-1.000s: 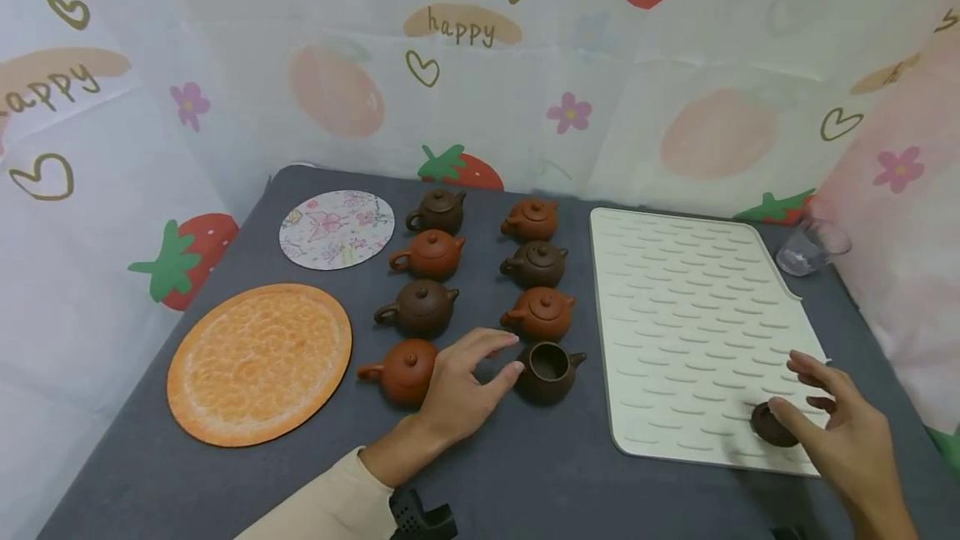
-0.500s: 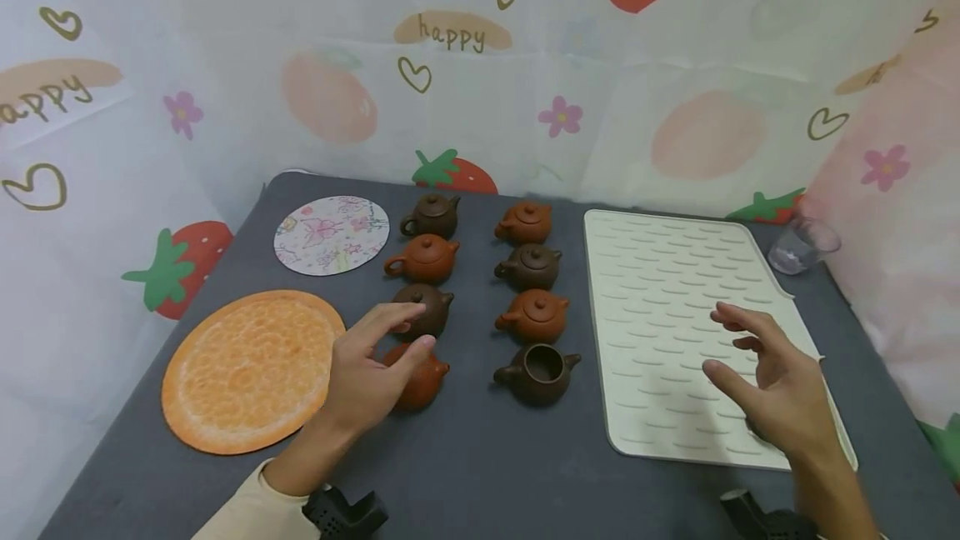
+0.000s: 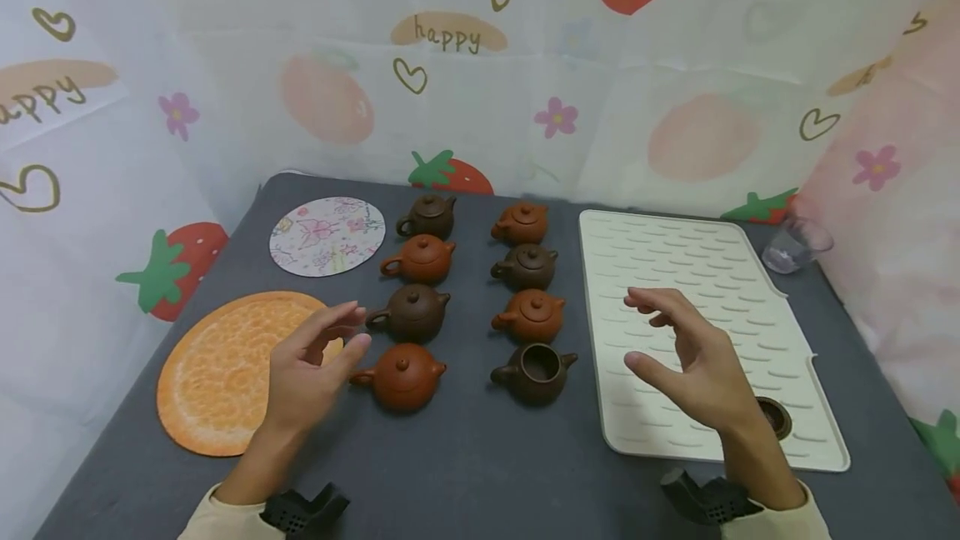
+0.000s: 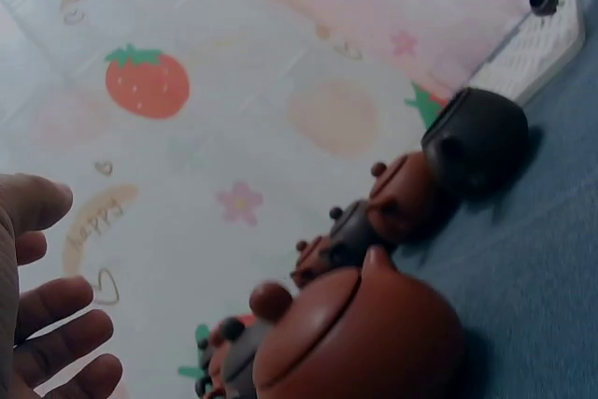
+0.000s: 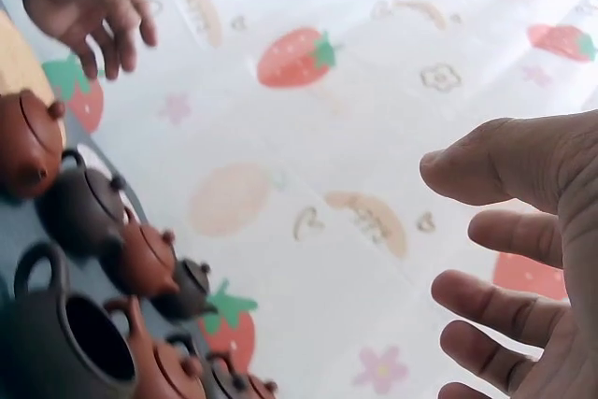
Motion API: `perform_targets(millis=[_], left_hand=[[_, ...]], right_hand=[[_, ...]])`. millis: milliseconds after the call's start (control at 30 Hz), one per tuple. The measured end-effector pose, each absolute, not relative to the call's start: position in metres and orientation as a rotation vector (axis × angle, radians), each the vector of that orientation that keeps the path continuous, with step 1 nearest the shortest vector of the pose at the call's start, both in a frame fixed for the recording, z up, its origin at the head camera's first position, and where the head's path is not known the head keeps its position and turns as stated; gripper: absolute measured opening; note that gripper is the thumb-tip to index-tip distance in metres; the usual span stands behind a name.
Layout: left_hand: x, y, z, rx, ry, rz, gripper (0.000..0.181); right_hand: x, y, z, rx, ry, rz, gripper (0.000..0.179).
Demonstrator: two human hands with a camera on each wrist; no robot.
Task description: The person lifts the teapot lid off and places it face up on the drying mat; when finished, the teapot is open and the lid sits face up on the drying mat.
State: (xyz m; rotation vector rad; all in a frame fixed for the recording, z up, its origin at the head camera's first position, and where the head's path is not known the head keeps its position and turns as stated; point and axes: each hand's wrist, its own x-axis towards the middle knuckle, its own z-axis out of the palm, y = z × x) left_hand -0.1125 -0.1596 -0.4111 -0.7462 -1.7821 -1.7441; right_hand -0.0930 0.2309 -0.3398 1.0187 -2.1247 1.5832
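My left hand (image 3: 309, 369) hovers over the right part of the orange round mat, fingers loosely bent and holding nothing. Just right of it stands the nearest reddish-brown teapot (image 3: 405, 377), lid on. My right hand (image 3: 693, 357) is raised above the white ribbed mat (image 3: 622, 432), thumb and fingers apart, nothing between them. Behind the right wrist lies a dark brown teapot lid (image 3: 776, 417), its hollow side up. The lidless dark teapot (image 3: 534, 382) stands left of the white mat, its round opening showing; in the right wrist view this open teapot (image 5: 47, 352) is at lower left.
More lidded teapots stand in two columns, dark (image 3: 417, 313) alternating with reddish (image 3: 534, 317). At left lie the orange round mat (image 3: 202, 373) and a pink-patterned round mat (image 3: 327, 236). A clear glass (image 3: 795, 247) sits at the back right. Printed cloth surrounds the table.
My right hand has left the dark lid on the white mat and moved left and up. My left hand has drawn back leftward from beside the open dark teapot.
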Motion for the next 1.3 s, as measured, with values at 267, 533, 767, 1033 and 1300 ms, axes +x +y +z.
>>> perform_targets(millis=[267, 533, 767, 1033, 1300], left_hand=[[-0.115, -0.181, -0.441, -0.669, -1.960, -1.806, 0.040], [-0.118, -0.185, -0.460, -0.567, -2.102, -1.839, 0.034], [-0.118, -0.187, -0.469, -0.583, -2.064, -1.937, 0.029], [-0.118, -0.192, -0.476, -0.553, -2.053, -2.039, 0.025], [-0.113, -0.187, -0.463, -0.529, -2.151, -1.946, 0.021]], right_hand=[[-0.104, 0.202, -0.337, 1.129, -2.105, 1.603, 0.055], [-0.119, 0.182, -0.361, 1.181, -2.147, 1.549, 0.053], [-0.130, 0.156, -0.376, 1.170, -2.226, 1.568, 0.054], [-0.141, 0.116, -0.395, 1.236, -2.211, 1.616, 0.058], [-0.147, 0.088, -0.411, 1.279, -2.219, 1.606, 0.050]])
